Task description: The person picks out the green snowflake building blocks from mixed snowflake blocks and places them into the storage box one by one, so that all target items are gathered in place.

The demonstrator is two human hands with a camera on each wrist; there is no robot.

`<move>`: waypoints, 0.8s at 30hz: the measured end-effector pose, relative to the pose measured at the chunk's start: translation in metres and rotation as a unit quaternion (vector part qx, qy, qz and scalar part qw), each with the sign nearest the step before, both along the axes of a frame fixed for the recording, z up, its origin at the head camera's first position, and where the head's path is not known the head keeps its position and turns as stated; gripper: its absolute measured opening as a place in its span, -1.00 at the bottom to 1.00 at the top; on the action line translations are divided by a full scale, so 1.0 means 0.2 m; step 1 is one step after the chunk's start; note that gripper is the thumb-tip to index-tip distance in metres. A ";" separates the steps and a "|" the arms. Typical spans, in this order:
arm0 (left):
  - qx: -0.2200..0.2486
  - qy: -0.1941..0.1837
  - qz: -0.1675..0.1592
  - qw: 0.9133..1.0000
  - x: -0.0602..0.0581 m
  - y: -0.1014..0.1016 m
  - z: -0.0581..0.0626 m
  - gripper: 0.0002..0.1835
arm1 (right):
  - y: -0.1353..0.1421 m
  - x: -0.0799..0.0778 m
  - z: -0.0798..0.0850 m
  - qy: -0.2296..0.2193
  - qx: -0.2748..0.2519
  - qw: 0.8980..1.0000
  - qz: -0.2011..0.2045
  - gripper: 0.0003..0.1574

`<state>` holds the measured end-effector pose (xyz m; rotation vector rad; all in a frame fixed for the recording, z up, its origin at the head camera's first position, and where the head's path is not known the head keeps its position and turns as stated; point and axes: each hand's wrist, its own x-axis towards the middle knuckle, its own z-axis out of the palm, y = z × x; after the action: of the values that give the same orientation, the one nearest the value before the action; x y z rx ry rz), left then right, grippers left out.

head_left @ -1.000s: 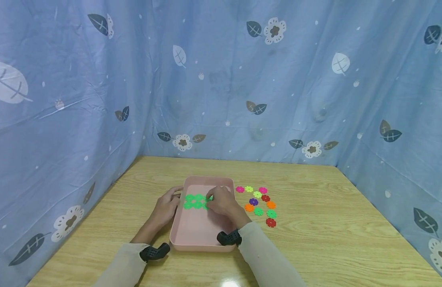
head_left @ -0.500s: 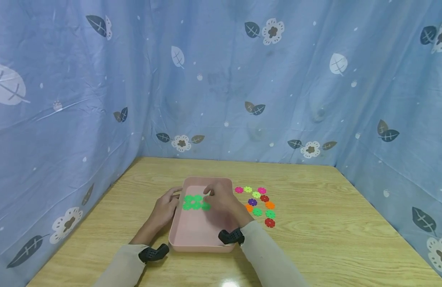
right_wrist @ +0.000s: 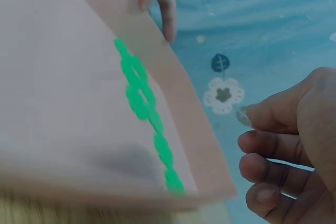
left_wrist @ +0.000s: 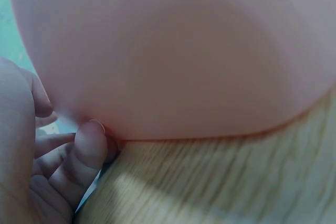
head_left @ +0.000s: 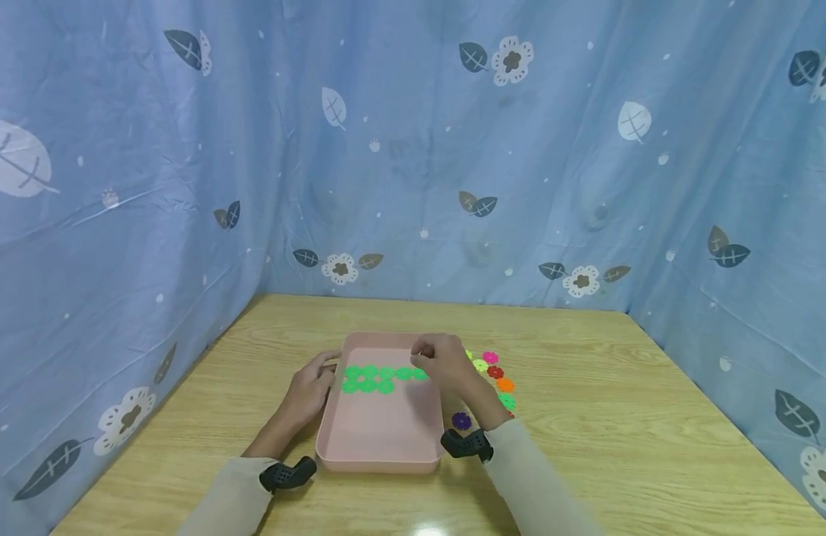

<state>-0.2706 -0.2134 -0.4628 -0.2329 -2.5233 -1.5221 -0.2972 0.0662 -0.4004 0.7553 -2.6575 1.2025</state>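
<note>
A shallow pink tray [head_left: 379, 439] stands on the table, several green snowflake discs [head_left: 369, 385] lying in it in two rows; the far row is longer. My left hand [head_left: 308, 391] holds the tray's left wall; in the left wrist view its thumb [left_wrist: 89, 142] lies against the wall's lower edge. Over the tray's right rim hovers my right hand [head_left: 449, 362], close to the far row's right end. In the right wrist view its fingers [right_wrist: 254, 166] are loosely curled, with nothing visible between them.
Loose snowflake discs lie right of the tray: pink [head_left: 491, 357], dark red [head_left: 496, 372], orange [head_left: 506, 385], and purple [head_left: 462, 421] nearer the front. My right arm hides some. A blue patterned curtain [head_left: 413, 149] encloses the table [head_left: 620, 424].
My right hand has moved right, from above the green discs to the tray's right rim, uncovering more of the far row. My left hand stays at the tray's left wall.
</note>
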 end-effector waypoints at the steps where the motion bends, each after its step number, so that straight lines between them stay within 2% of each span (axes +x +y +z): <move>1: 0.000 0.001 -0.001 1.000 0.00 0.00 0.00 -0.49 | 0.02 0.00 0.01 0.007 0.000 1.000 -0.004 -0.86; 6: 0.006 0.002 -0.004 1.000 -0.01 0.00 0.00 -0.49 | 0.14 0.04 0.04 0.047 0.008 0.999 -0.015 -0.92; 12: 0.007 0.001 -0.007 1.000 0.00 0.00 0.00 -0.48 | 0.27 0.09 0.05 0.053 0.019 0.998 -0.030 -0.94; 24: 0.010 0.002 -0.013 1.000 0.01 0.00 0.01 -0.47 | 0.43 0.12 -0.01 0.079 0.037 0.994 -0.064 -0.91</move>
<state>-0.2686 -0.2140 -0.4618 -0.2655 -2.5111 -1.5528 -0.2726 0.1513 -0.4032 0.6511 -2.5878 0.9751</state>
